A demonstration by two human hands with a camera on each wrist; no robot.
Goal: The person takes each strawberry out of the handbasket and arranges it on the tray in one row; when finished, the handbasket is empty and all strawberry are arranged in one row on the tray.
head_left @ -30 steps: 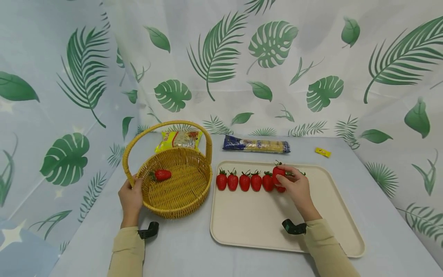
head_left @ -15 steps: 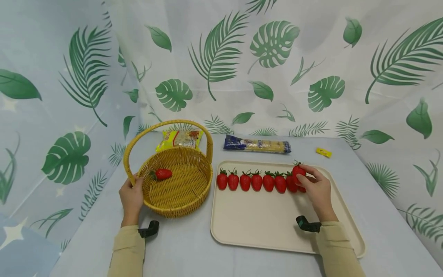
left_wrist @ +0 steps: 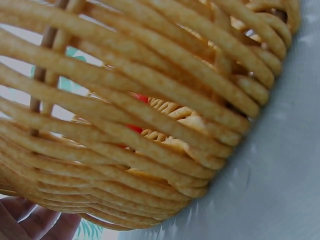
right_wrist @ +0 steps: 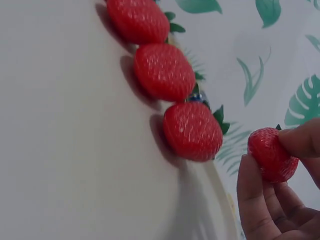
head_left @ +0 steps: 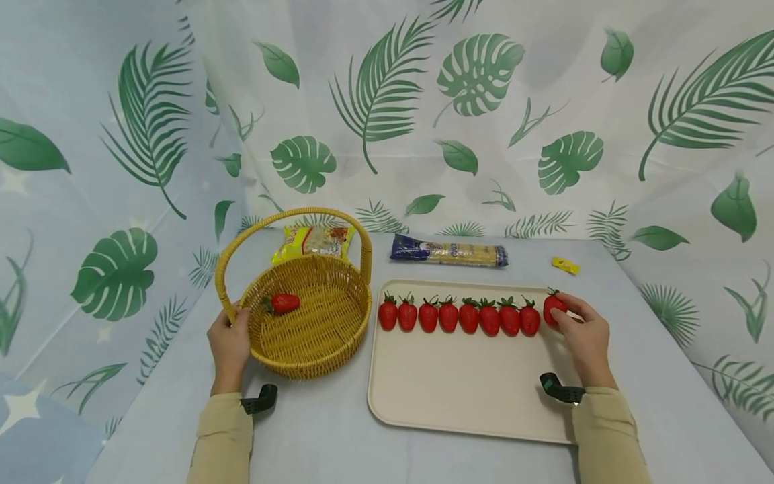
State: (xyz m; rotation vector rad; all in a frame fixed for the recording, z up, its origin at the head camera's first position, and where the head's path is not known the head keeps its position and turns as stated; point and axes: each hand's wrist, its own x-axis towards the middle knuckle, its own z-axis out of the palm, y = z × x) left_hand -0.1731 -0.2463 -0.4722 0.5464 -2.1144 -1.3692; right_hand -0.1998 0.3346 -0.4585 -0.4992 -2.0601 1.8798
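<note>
Between its thumb and fingers, my right hand (head_left: 588,339) pinches a red strawberry (head_left: 553,309) with a green leafy top. That strawberry is at the right end of a row of several strawberries (head_left: 448,317) along the far side of a beige tray (head_left: 447,396). In the right wrist view the pinched strawberry (right_wrist: 270,155) shows apart from the last one of the row (right_wrist: 194,131). My left hand (head_left: 230,343) grips the yellow wicker basket (head_left: 314,366) at its left rim, by the foot of the handle. One strawberry (head_left: 284,303) lies on its side inside the basket.
Behind the basket lies a yellow food packet (head_left: 320,242). A long blue and clear pack of noodles (head_left: 449,252) lies beyond the tray, and a small yellow packet (head_left: 565,265) is further right. Leaf-patterned cloth (head_left: 387,181) hangs at the back and sides.
My right hand has moved rightward along the row with its strawberry, past the strawberries it was covering before. My left hand and the basket stay in place.
</note>
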